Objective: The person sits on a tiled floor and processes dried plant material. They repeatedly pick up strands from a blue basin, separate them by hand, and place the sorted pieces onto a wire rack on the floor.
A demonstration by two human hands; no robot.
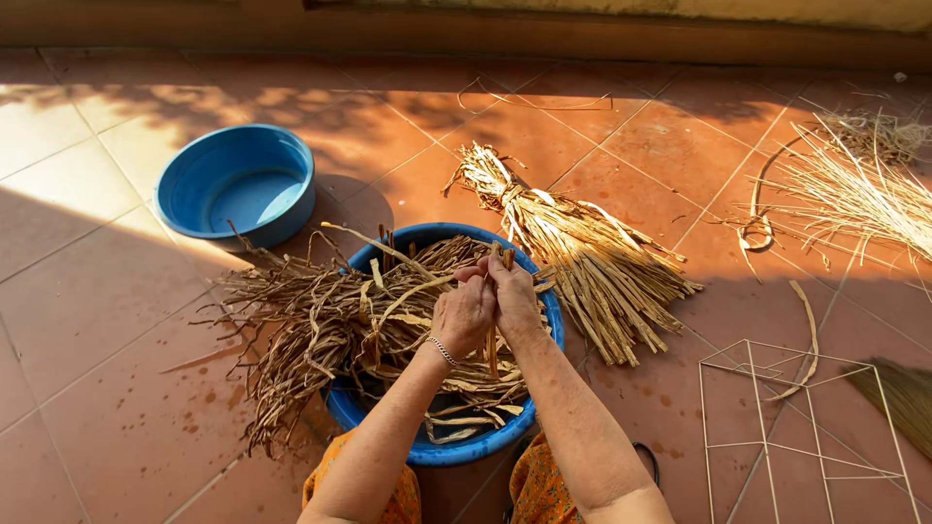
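around: tied bundle (582, 262) right, empty basin (236, 184) left, wire frame (806, 427) on floor | tub (466, 448): dried strips (330, 330) spilling left | left hand (464, 315), right hand (513, 296): both grips clamped on strip (493, 349)

I see the dried brown fibre strips (497, 291) pinched upright at the centre of the frame, their tips poking up and their lower ends hanging down into the blue basin (466, 448) at lower centre. That basin is round, sits on the tiles and is heaped with tangled dry strips (320, 340) spilling over its left rim.
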